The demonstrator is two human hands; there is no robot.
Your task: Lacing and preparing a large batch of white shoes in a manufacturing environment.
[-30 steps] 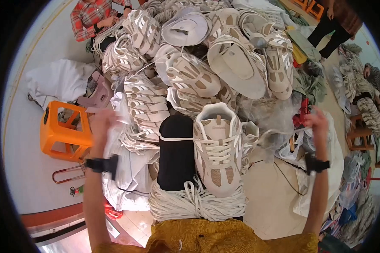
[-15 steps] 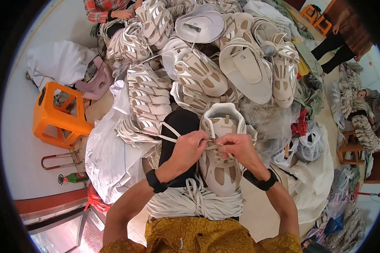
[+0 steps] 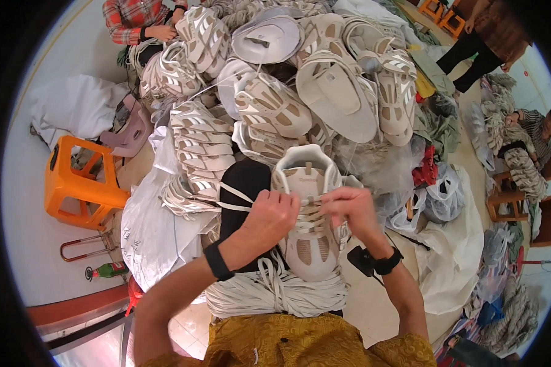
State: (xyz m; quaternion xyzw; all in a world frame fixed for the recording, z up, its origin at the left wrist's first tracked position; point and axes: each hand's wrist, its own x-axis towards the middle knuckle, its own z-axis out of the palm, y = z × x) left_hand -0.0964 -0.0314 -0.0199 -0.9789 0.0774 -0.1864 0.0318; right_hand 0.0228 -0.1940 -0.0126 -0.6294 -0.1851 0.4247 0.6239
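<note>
A beige and white shoe upper (image 3: 311, 251) lies toe toward me in front of my body, with a flat pale shoelace (image 3: 312, 225) crossing its eyelets. My left hand (image 3: 268, 221) is closed at the upper's left edge, and a loop of lace comes out beside its fist. At the right eyelets, my right hand (image 3: 352, 211) has thumb and forefinger pinched together on the lace. Under my left hand is a black padded form (image 3: 245, 177). A thick bundle of pale laces (image 3: 239, 296) lies across my lap.
Beyond the upper rises a heap of similar shoe uppers (image 3: 275, 110), with a stacked row (image 3: 199, 144) at its left. An orange stool (image 3: 82, 177) stands at left, plastic bags (image 3: 444, 196) at right. Other people sit or stand around the far side.
My right hand has moved a little to the right, away from my left hand, which stays at the left edge. The whole view has shifted slightly left.
</note>
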